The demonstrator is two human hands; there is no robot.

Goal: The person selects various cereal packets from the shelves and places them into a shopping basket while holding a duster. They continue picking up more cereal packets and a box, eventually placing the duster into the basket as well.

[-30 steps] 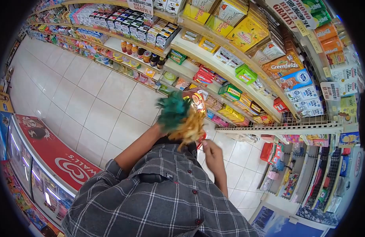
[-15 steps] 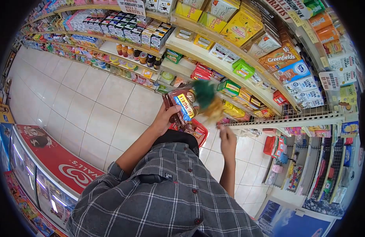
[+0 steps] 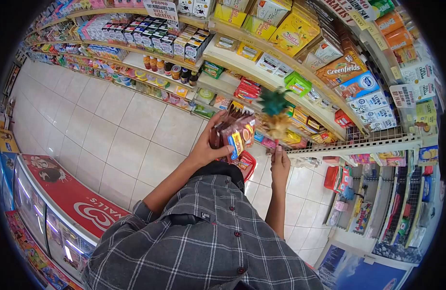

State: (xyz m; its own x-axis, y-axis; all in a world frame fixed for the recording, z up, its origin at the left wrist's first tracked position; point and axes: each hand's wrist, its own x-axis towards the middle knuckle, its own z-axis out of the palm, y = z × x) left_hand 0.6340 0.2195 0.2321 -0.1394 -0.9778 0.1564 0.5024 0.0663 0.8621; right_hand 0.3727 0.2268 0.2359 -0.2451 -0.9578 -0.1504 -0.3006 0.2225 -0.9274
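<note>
My left hand (image 3: 207, 145) is wrapped round a brown pack of sachets (image 3: 236, 133) with a yellow and blue label, its thumb across the front. To the right, my right hand (image 3: 280, 163) grips the thin red handle of a feather duster (image 3: 275, 118). The duster stands upright, green at the tip and yellow-brown below, in front of the lower shelf goods. A gap separates the two hands. Below the pack, a red basket (image 3: 247, 165) shows partly, the rest hidden by the pack and my body.
Shelves of boxed drinks (image 3: 160, 36) curve across the top and right. A red-topped freezer (image 3: 70, 193) stands at the lower left. Wire racks with hanging goods (image 3: 363, 203) and a blue-panelled chest (image 3: 360, 268) are at the lower right. Pale tiles (image 3: 126, 145) cover the floor.
The pack in my left hand has moved right and tilted. The duster has shifted right and looks more upright and less blurred, with my right hand slightly higher.
</note>
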